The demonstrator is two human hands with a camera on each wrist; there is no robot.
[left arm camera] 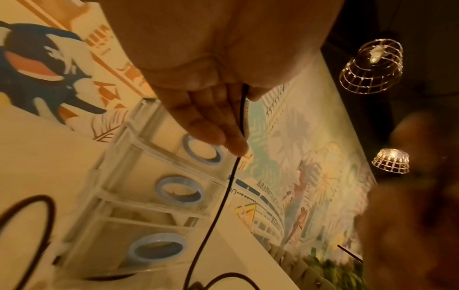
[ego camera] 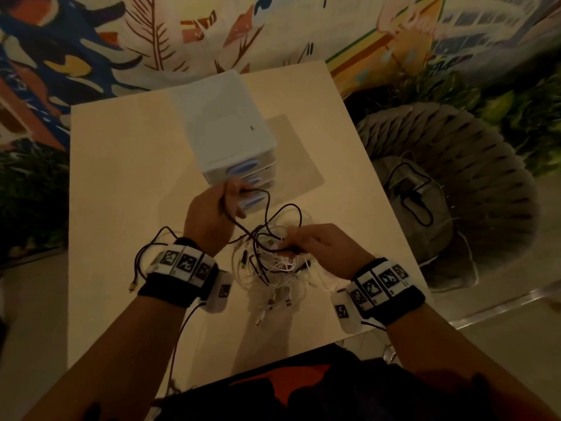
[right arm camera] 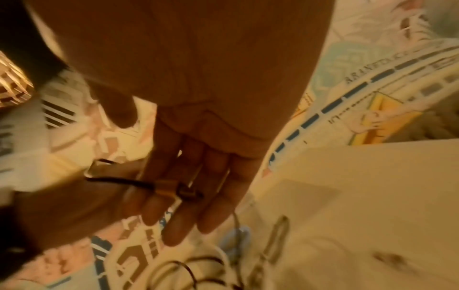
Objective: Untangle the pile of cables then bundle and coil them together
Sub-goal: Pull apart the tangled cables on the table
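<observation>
A tangled pile of white and black cables [ego camera: 273,265] lies on the pale table [ego camera: 121,183] between my wrists. My left hand [ego camera: 226,199] is raised in front of the drawer unit and pinches a black cable [ego camera: 267,208] that loops down into the pile. In the left wrist view the black cable [left arm camera: 223,196] runs out between thumb and fingers of that left hand [left arm camera: 223,133]. My right hand [ego camera: 291,241] sits on the pile's right side. In the right wrist view a black cable's plug [right arm camera: 166,189] lies across the fingers [right arm camera: 211,196] of my right hand [right arm camera: 178,196].
A white drawer unit [ego camera: 227,132] with blue oval handles stands on a thin mat [ego camera: 297,153] behind the pile. Another black cable [ego camera: 142,253] with a gold plug curls by my left wrist. A woven grey chair [ego camera: 470,165] at the right carries one more black cable [ego camera: 416,192].
</observation>
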